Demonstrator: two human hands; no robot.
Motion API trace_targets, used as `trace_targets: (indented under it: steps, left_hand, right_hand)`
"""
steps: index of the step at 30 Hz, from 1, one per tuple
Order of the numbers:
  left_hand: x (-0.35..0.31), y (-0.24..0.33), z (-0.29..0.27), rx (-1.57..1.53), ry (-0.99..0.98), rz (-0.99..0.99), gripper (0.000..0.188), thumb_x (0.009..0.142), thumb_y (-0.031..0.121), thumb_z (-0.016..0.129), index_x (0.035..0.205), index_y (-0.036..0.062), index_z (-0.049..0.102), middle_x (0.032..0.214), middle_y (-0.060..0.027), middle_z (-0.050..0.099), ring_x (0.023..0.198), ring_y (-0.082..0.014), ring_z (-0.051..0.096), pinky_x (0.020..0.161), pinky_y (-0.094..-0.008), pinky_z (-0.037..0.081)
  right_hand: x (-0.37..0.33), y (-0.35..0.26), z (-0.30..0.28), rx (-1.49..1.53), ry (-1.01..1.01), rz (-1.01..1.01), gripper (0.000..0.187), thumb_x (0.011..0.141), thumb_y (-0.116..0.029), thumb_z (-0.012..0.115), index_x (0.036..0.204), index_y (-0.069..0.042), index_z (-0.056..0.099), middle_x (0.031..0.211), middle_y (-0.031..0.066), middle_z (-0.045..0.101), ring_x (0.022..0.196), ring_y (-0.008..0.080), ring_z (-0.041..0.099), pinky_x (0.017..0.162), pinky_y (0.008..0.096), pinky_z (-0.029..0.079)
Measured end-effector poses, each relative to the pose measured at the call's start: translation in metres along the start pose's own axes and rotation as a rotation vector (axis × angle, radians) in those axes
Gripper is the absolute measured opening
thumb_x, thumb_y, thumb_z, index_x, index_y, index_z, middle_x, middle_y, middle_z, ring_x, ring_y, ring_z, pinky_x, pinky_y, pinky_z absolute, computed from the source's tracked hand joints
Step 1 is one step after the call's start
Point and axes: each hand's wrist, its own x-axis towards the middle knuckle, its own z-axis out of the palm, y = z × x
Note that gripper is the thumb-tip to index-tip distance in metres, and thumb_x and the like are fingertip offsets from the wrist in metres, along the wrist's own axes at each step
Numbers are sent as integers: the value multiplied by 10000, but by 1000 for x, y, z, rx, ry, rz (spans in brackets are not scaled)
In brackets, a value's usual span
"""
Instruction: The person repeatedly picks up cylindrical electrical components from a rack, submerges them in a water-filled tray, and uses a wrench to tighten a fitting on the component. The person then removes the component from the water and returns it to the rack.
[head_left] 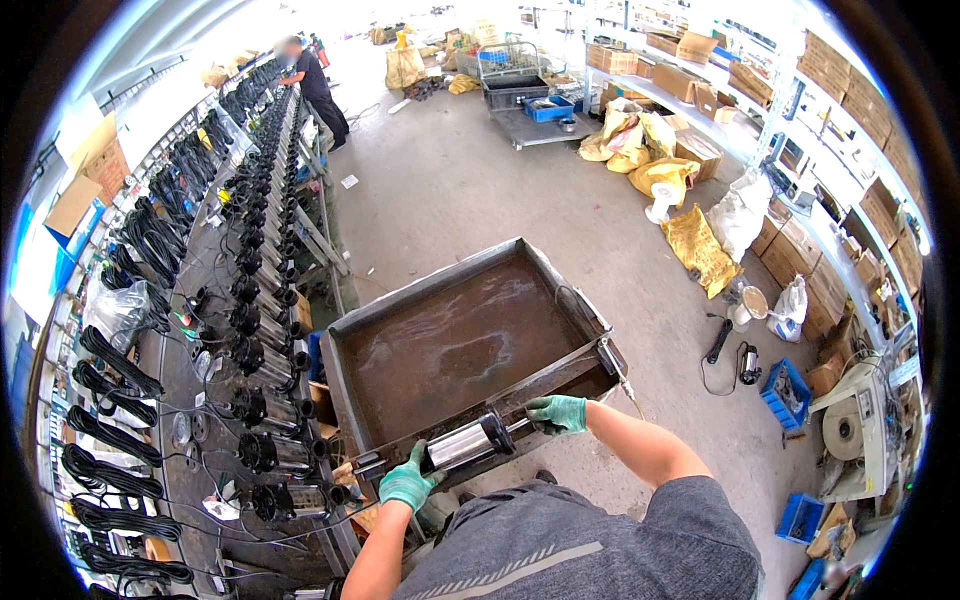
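Observation:
A submersible pump [462, 446] with a shiny steel body and black ends lies on its side over the near edge of a metal tank [345, 395]. My left hand [408, 484], in a green glove, is closed around the pump's black left end. At its right end, my right hand [560, 413], gloved in green too, has its fingers closed by a short metallic piece [519, 426]; what exactly they grip is hidden. Shallow brownish liquid [460, 340] covers the tank's bottom.
On my left, a long bench [215, 300] carries a row of similar pumps [265, 360] and coiled black cables [110, 435]. A hose fitting [622, 378] sits on the tank's right corner. Shelves, yellow sacks [697, 248] and blue bins [786, 392] line the right. A person [316, 88] stands far off.

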Motion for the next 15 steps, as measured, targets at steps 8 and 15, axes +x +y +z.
trace_targets:
  steps: [8, 15]
  left_hand:
    - [1, 0, 1, 9, 13, 8, 934, 885, 604, 699, 1648, 327, 238, 1155, -264, 726, 1033, -422, 721, 871, -512, 556]
    - [-1, 0, 0, 5, 21, 12, 930, 877, 570, 720, 1644, 332, 252, 1148, -270, 724, 1037, -433, 716, 876, -519, 549]
  right_hand:
    - [-1, -4, -9, 298, -197, 54, 296, 999, -212, 649, 1281, -121, 659, 980, 22, 712, 767, 158, 669, 656, 327, 562]
    - [-4, -27, 5, -134, -158, 37, 438, 908, 26, 571, 1335, -59, 624, 1023, 91, 712, 802, 194, 703, 676, 365, 623]
